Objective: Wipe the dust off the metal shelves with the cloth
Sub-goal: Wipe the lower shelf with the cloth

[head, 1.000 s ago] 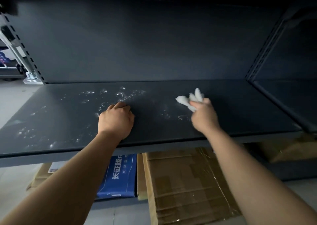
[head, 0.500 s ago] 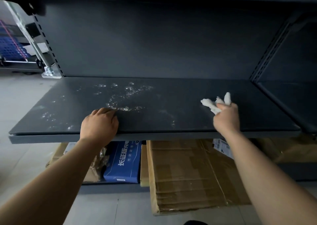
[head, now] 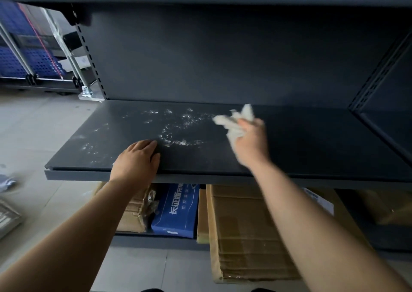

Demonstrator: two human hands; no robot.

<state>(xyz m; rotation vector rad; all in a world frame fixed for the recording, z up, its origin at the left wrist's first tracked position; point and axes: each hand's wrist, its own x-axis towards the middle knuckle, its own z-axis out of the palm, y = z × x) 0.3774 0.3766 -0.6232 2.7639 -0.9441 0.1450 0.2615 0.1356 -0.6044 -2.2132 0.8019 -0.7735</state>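
A dark grey metal shelf (head: 312, 149) runs across the middle of the head view. White dust (head: 178, 129) is scattered over its left and centre part. My right hand (head: 252, 142) grips a crumpled white cloth (head: 234, 122), blurred with motion, at the right edge of the dust patch. My left hand (head: 138, 160) rests on the shelf's front edge with its fingers laid on the surface, just left of the dust.
Under the shelf lie cardboard boxes (head: 245, 236) and a blue box (head: 178, 209). A perforated upright (head: 89, 53) borders the shelf on the left and another upright (head: 376, 82) on the right. A blue crate and metal frame (head: 29, 57) stand at the far left on the floor.
My right hand has swept the cloth leftwards towards the dust. The view has pulled back, showing more of the shelf. My left hand stays on the front edge.
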